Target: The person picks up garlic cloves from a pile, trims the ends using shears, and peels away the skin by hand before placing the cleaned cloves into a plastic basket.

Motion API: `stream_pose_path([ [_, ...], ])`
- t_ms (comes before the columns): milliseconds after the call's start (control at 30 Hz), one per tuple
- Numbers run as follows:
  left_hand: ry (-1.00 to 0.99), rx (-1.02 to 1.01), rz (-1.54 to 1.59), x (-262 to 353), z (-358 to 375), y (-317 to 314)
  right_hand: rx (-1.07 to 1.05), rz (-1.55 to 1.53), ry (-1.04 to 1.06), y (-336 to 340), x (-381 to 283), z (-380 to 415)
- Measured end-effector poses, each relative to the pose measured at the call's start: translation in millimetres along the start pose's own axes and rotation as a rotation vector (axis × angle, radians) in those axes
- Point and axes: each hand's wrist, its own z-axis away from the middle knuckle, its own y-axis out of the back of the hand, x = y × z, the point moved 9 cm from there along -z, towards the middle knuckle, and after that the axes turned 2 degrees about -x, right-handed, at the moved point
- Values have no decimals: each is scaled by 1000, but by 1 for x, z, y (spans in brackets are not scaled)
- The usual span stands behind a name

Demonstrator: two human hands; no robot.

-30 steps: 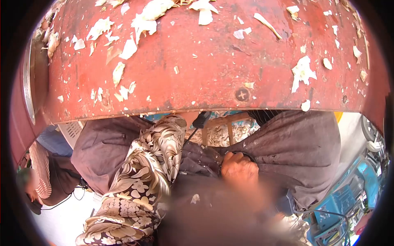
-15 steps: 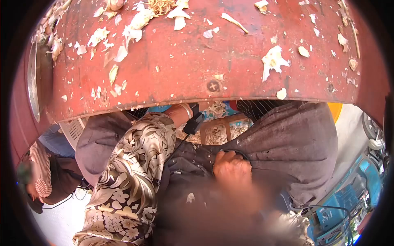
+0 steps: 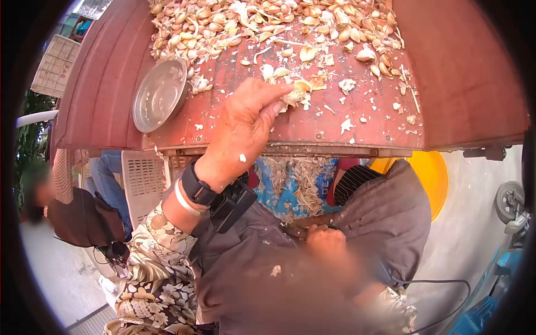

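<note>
My left hand point(image 3: 245, 125) reaches over the red table, palm down. Its thumb and index finger close at the edge of a pale, papery piece of garlic point(image 3: 293, 98); the other fingers are hidden. Several loose cloves and flakes of garlic skin lie just beyond the fingertips. My right hand point(image 3: 326, 239) rests low in my lap, curled into a fist against the dark apron point(image 3: 385, 206). A dark edge shows beside its fingers, but what it grips cannot be made out. Blur covers the right forearm.
A heap of garlic cloves point(image 3: 206, 28) spreads along the table's point(image 3: 223, 120) far side. A metal bowl point(image 3: 160, 96) stands at the left. Below are a blue sack with peelings point(image 3: 304, 184), a yellow tub point(image 3: 435, 184) and a pale crate point(image 3: 142, 181). Another person point(image 3: 84, 215) sits at the left.
My left hand has risen from below the table edge onto the tabletop, at the garlic. The view has tilted up, bringing the bowl and heap into sight. My right hand stays in my lap.
</note>
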Motion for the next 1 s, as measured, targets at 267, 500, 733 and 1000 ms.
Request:
stream_pose_path([
  [267, 487, 220, 482, -67, 33, 38, 124, -508, -93, 97, 24, 14],
  [500, 439, 144, 841, -8, 76, 6, 345, -1331, -356, 126, 46, 8],
  [733, 542, 52, 999, 46, 105, -32, 495, -1580, -115, 166, 23, -12],
  [1000, 685, -103, 1188, 35, 118, -35, 219, -1798, -34, 150, 16, -23],
])
